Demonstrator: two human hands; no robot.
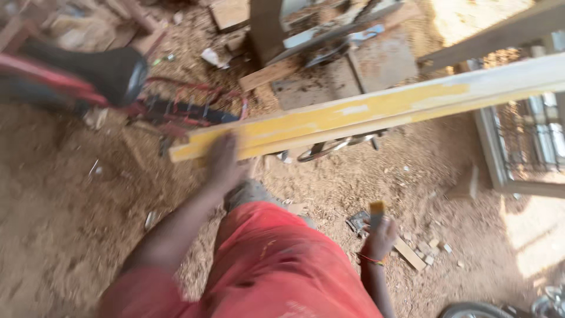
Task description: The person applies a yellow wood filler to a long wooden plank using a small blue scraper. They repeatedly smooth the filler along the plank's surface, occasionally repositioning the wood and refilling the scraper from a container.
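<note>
Item: long yellow-painted wooden plank (pixel 365 112), paint worn in patches, running slightly upward from its near end at left-centre to the right edge of the view.

Left hand (pixel 223 162): closed around the plank close to its near end, carrying it clear of the ground; motion blur hides the finger detail.

Right hand (pixel 379 235): well below the plank, closed around a small brush-like tool (pixel 376 209) with a yellow tip pointing up; a red and yellow band circles the wrist.

Clothing: red garment (pixel 276 271) below the plank, between the two arms.

Surroundings, relative to the plank: sawdust-covered ground (pixel 76 194) beneath it; wood-and-metal machine (pixel 335 35) behind its middle; red frame with a black seat (pixel 112 70) above and left of its near end; short wood offcuts (pixel 412 253) on the ground below it, just right of the right hand; pale framed window unit (pixel 524 147) under its far end.
</note>
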